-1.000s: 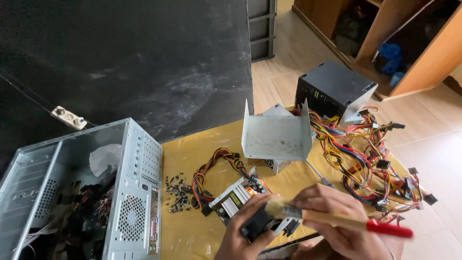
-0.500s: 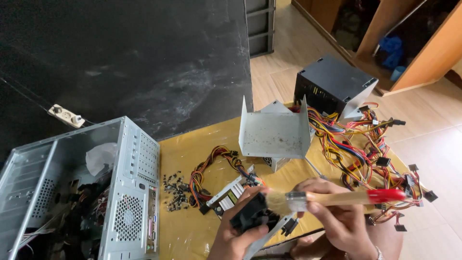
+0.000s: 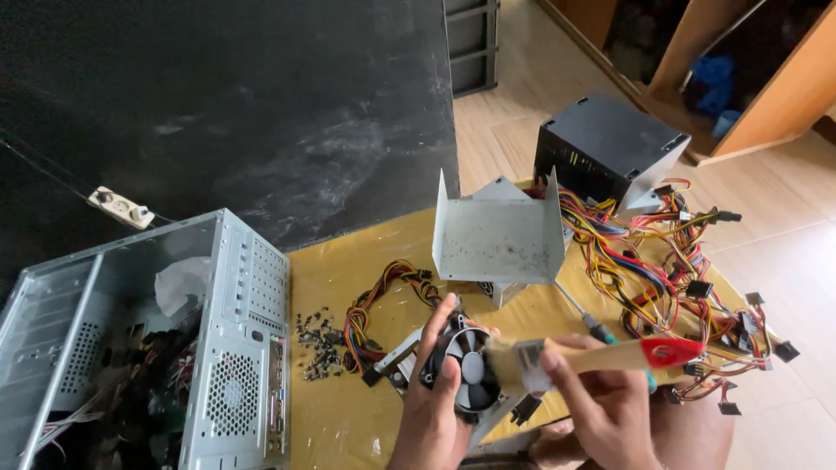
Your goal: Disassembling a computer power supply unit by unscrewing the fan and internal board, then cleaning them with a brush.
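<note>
Beside the open computer case (image 3: 235, 348) holding wires, fingers (image 3: 446, 370) grip a fan (image 3: 470, 372).

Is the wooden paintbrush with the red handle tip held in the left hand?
No, the right hand holds the wooden paintbrush; the left hand grips the round black cooling fan.

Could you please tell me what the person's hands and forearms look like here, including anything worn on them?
Both hands are bare: the left hand and the right hand carry no gloves, and no rings, watch or bracelets show. No sleeves show on what is in view of the wrists and forearms. The fingernails are short and unpainted. The forearms run out of the bottom edge of the view, so anything worn higher up cannot be seen.
</note>
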